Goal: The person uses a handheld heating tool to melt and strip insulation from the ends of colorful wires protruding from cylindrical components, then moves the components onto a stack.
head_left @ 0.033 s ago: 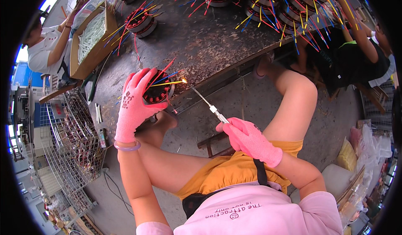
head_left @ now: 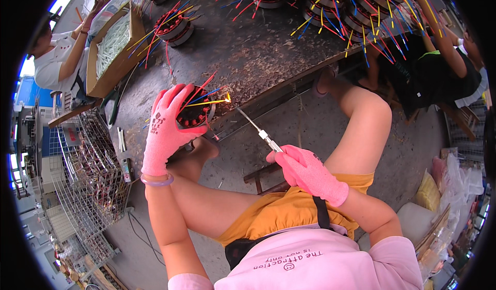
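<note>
My left hand (head_left: 166, 124), in a pink glove, grips the side of a motor stator (head_left: 192, 115) with a black and red winding. The stator sits near the table's edge, with red, blue and yellow leads reaching out to the right. A small bright flame (head_left: 228, 98) glows at the tip of the yellow lead (head_left: 206, 103). My right hand (head_left: 310, 172), also in a pink glove, is closed round a slim torch (head_left: 264, 135) with a long thin metal nozzle. The nozzle's end is just below and right of the flame.
More stators (head_left: 173, 29) with coloured leads stand along the back of the dark worn table (head_left: 243, 57). A cardboard box (head_left: 92, 70) of white tubes is at the left, beside a person in white. Another person in dark clothing (head_left: 434, 78) sits at the right. Wire baskets (head_left: 85, 171) stand lower left.
The flame at the yellow lead's tip now reaches higher and looks more yellow. Both hands, the stator and the torch stay in place.
</note>
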